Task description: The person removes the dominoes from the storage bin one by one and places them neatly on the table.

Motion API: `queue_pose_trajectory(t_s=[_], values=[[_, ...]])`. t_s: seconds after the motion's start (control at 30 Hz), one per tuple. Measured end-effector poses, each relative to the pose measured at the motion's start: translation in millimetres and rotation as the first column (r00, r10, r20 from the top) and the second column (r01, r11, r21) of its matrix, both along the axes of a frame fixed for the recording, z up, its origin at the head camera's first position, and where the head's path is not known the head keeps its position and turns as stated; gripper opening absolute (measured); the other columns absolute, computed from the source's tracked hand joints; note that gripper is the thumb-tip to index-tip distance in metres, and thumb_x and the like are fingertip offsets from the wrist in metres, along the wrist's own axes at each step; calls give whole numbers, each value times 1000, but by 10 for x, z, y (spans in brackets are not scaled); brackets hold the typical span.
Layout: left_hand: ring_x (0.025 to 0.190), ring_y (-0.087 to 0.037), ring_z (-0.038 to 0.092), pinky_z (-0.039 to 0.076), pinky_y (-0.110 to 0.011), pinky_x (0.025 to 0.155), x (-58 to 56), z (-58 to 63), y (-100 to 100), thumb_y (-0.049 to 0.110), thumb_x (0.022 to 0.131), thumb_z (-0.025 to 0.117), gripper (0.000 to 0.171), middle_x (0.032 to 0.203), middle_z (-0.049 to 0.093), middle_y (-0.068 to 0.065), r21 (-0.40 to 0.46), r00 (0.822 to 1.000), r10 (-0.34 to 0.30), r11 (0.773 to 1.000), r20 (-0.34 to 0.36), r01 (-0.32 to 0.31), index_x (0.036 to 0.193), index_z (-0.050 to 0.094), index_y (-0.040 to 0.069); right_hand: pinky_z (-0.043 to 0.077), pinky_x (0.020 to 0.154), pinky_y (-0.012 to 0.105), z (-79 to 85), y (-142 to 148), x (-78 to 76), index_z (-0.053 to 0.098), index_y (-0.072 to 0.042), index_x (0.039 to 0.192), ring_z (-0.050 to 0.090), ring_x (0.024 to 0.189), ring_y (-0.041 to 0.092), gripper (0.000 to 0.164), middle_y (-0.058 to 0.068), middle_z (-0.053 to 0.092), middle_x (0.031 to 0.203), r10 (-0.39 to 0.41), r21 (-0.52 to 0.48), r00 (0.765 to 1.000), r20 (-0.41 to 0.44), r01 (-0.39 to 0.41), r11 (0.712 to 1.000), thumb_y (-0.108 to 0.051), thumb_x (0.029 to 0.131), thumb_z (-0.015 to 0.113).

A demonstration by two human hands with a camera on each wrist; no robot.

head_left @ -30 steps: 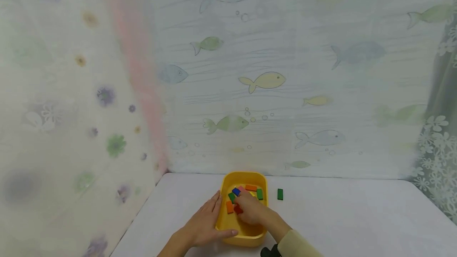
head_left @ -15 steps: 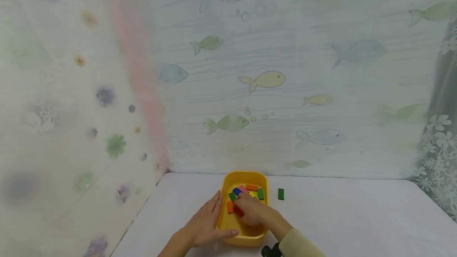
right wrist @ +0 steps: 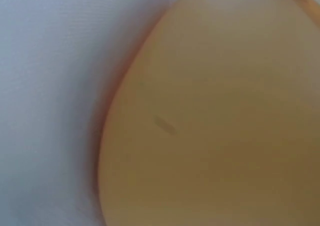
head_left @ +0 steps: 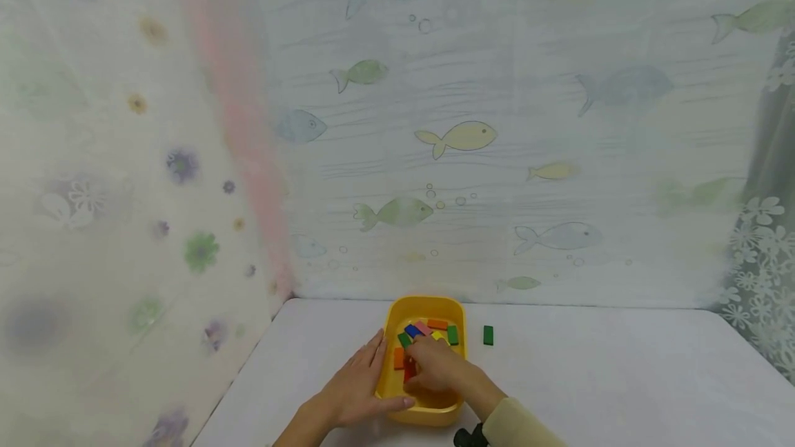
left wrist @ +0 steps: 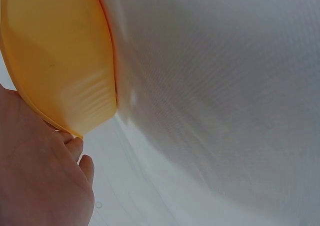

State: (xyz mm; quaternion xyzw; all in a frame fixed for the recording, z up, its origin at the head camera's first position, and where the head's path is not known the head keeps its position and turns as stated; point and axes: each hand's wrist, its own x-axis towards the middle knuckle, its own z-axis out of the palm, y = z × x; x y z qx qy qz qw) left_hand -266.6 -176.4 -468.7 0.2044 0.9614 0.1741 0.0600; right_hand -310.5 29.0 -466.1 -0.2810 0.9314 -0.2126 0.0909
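Note:
In the head view a yellow plastic tray [head_left: 390, 397] holds several small coloured blocks. My left hand [head_left: 350, 388] rests along its left side, fingers straight and thumb over the near rim. The left wrist view shows that hand [left wrist: 42, 161] against the outside of the tray [left wrist: 60, 60]. My right hand [head_left: 437, 364] reaches inside, fingers curled, and pinches a red block [head_left: 409, 370] between thumb and fingertips; the hand covers part of it. Close by lie an orange block [head_left: 399, 358], a green block [head_left: 405, 340] and a blue block [head_left: 413, 331]. The right wrist view shows only tray wall [right wrist: 210, 116] and cloth.
A single green block [head_left: 488, 335] lies on the white table [head_left: 609, 371], right of the tray. Farther back in the tray are pink, yellow, orange and green blocks. A dark object [head_left: 470, 436] shows beside the right sleeve. A fish-patterned curtain [head_left: 459, 212] hangs behind the table.
The red block at my right fingertips has turned more upright in the view and shifted slightly toward the near side. My left hand and the tray stay where they were.

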Motion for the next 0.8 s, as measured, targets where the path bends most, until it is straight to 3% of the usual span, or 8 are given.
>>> queue_pose_trajectory(t_s=[0.1, 0.27, 0.37, 0.5, 0.63, 0.8], values=[[155, -30, 23, 24, -56, 123, 0, 8, 0, 82, 85, 53, 115, 172, 12, -10, 3, 1000, -2, 1000, -3, 2, 163, 21, 3, 47, 106, 53, 3, -19, 15, 71, -18, 106, 57, 92, 13, 27, -9, 61, 91, 16, 16, 1000, -23, -16, 1000, -34, 87, 82], [155, -31, 23, 24, -57, 122, 9, 11, -2, 81, 85, 54, 116, 172, 12, -11, 16, 1000, -5, 1000, 0, 5, 163, 21, 2, 36, 114, 63, 23, -23, 41, 70, -20, 108, 61, 112, 20, 27, -9, 66, 101, 37, 62, 998, -42, -35, 997, -38, 89, 79], [155, -33, 24, 25, -58, 121, 17, 5, -5, 80, 85, 55, 115, 172, 11, -11, 25, 1000, -6, 1000, 5, 6, 163, 20, 2, 34, 114, 65, 44, -4, 58, 70, -21, 110, 61, 107, 16, 26, -12, 65, 98, 53, 42, 998, -31, -51, 998, -38, 91, 78], [154, -33, 24, 26, -58, 121, 19, -5, -6, 80, 85, 55, 114, 172, 11, -10, 32, 1000, -6, 999, 7, 5, 163, 20, 3, 47, 109, 51, 85, 45, 78, 69, -20, 112, 58, 93, 8, 27, -15, 63, 94, 75, -56, 997, 14, -74, 996, -36, 92, 77], [154, -34, 25, 28, -60, 120, 14, -2, -6, 78, 86, 56, 114, 172, 12, -10, 41, 1000, -6, 999, 1, 6, 163, 20, 4, 56, 93, 31, 132, 115, 94, 69, -13, 117, 58, 88, 5, 31, -11, 65, 97, 98, -217, 992, 85, -77, 973, -30, 92, 78], [153, -35, 27, 31, -62, 118, 18, 3, -24, 78, 86, 56, 113, 172, 12, -11, 48, 1000, -10, 999, -10, 11, 163, 20, 3, 56, 96, 34, 180, 213, 102, 68, -15, 114, 60, 95, 9, 29, -12, 64, 99, 123, -322, 991, 55, -99, 942, -32, 93, 76]])
